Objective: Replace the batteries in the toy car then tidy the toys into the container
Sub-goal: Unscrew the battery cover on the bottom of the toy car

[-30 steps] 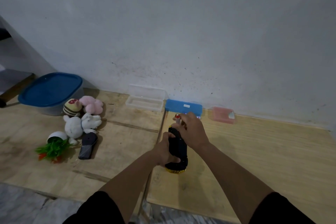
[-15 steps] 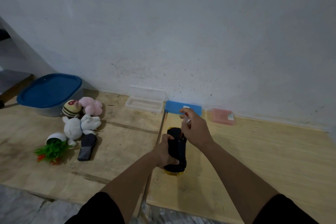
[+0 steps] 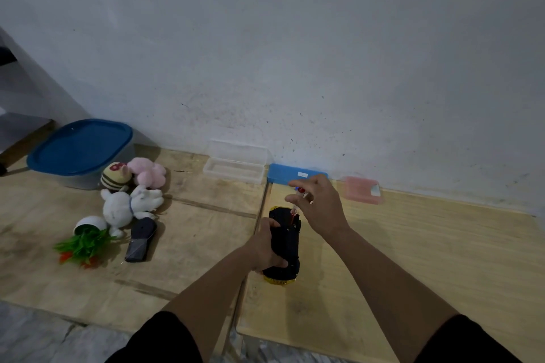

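Here, toy car [image 3: 284, 240] gripped by left hand [image 3: 267, 246], right hand [image 3: 320, 206] above

Home floor corner, plush toys [image 3: 129, 203]

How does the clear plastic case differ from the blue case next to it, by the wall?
The clear plastic case stands open, its lid raised against the wall; the blue case lies shut. The clear plastic case is see-through and looks empty; the blue case is opaque, with a small white label on top. Both are long, flat boxes lying on the wooden boards by the wall.
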`<action>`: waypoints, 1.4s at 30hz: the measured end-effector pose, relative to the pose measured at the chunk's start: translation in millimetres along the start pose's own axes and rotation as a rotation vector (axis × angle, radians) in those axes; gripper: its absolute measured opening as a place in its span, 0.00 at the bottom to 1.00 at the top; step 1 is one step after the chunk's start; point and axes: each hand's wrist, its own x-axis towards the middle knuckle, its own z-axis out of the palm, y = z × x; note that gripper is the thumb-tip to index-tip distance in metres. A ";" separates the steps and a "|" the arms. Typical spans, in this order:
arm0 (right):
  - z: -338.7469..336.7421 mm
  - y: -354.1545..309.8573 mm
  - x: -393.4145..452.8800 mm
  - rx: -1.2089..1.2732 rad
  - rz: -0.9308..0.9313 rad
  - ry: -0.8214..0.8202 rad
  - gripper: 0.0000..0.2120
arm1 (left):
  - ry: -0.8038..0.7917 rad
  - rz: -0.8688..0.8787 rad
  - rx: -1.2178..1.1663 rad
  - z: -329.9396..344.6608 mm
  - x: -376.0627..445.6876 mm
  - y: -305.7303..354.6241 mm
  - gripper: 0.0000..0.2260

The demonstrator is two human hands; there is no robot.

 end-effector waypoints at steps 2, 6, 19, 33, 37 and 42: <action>-0.8 -1.1 2.5 0.027 0.011 0.023 0.14 | -0.002 -0.004 0.015 0.7 0.9 0.9 0.36; -2.0 -3.9 4.3 0.006 0.019 0.021 0.15 | 0.000 -0.025 0.032 1.5 1.8 4.9 0.36; -2.8 0.1 11.9 0.027 0.023 -0.009 0.10 | -0.010 -0.001 0.029 -0.1 8.2 12.3 0.34; -3.5 3.5 24.6 0.074 0.065 0.000 0.08 | -0.044 -0.076 0.063 -0.3 19.9 20.5 0.35; -2.5 6.7 29.0 0.072 0.076 0.018 0.04 | -0.051 -0.085 0.059 0.9 23.8 20.8 0.35; -5.5 13.5 29.4 0.036 0.025 -0.018 0.07 | -0.058 -0.073 0.048 0.5 27.1 21.6 0.35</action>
